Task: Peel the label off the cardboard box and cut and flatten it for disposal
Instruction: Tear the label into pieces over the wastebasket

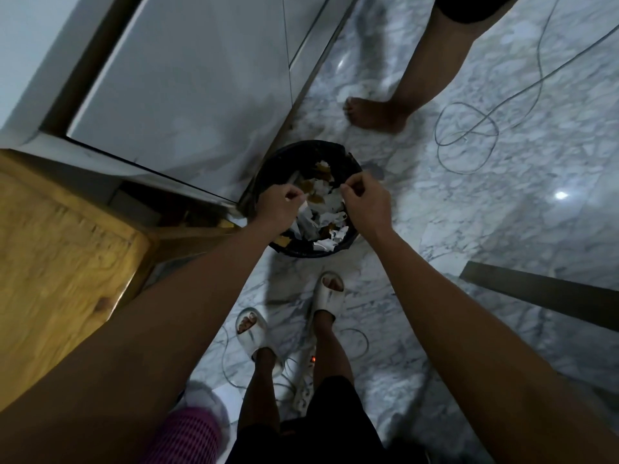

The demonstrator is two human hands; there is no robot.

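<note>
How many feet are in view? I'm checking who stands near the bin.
3. Two in pale slippers, the left foot and the right foot, stand just before the bin. One bare foot stands beyond it. That person's other foot is out of frame.

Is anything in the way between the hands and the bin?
Nothing visible. The left hand and the right hand are right above the open black bin, which holds torn paper scraps.

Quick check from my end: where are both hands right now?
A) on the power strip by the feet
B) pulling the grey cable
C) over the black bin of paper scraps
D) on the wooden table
C: the left hand and right hand are held over the black bin, with torn scraps below.
</note>
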